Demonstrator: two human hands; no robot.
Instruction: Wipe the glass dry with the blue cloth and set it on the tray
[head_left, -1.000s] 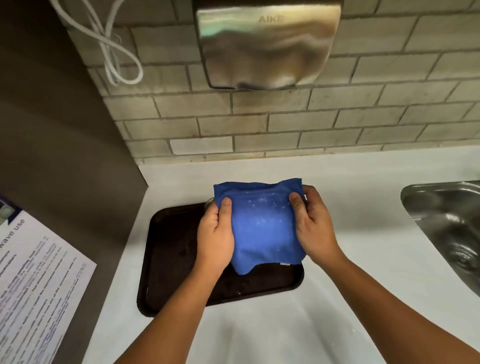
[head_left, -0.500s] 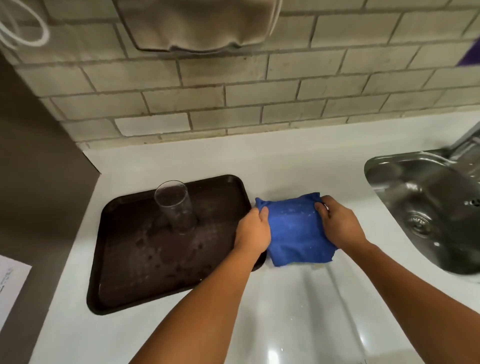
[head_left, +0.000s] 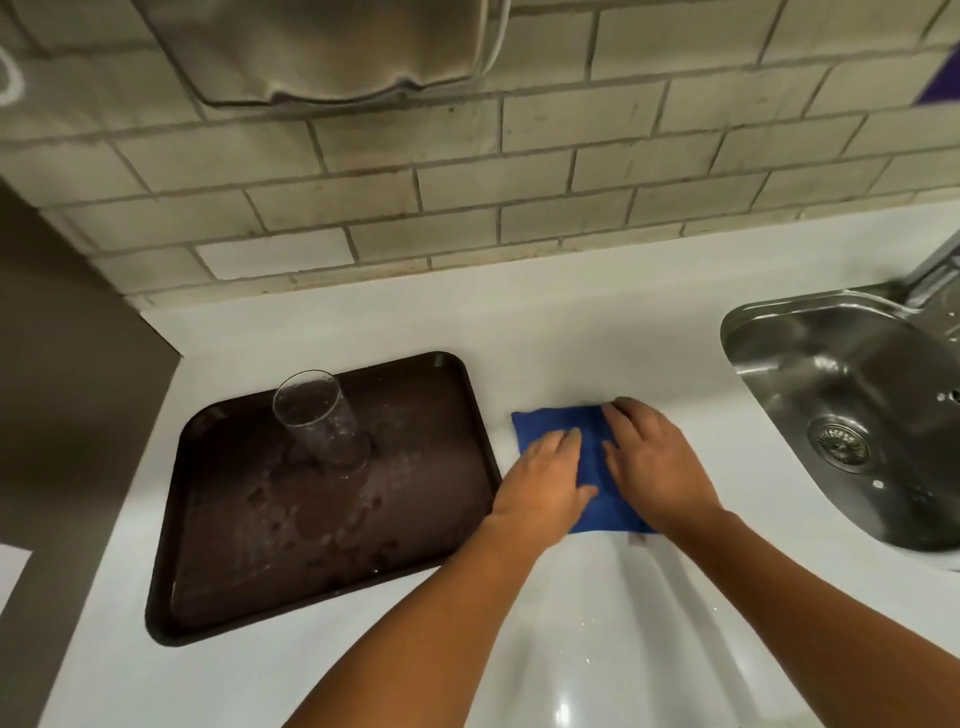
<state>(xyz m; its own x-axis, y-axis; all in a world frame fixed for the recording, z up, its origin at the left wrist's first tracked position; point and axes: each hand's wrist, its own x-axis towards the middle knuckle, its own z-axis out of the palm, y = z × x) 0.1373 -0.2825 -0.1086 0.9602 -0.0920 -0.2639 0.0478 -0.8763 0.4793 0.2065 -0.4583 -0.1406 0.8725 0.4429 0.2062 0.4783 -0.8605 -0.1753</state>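
While we count one glass (head_left: 322, 422), one tray (head_left: 208, 597) and one blue cloth (head_left: 587, 457), the glass stands upright on the dark tray at centre left, alone among water drops. Our two hands, left hand (head_left: 545, 483) and right hand (head_left: 654, 457), lie flat with fingers spread on the cloth, pressing it to the white surface (head_left: 597, 332) beside the tray. One sink (head_left: 769, 364) sits at right.

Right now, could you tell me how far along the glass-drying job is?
Nearly finished. The glass stands upright on the tray. Both the left hand and right hand rest flat on the blue cloth lying on the counter. Only letting go remains.
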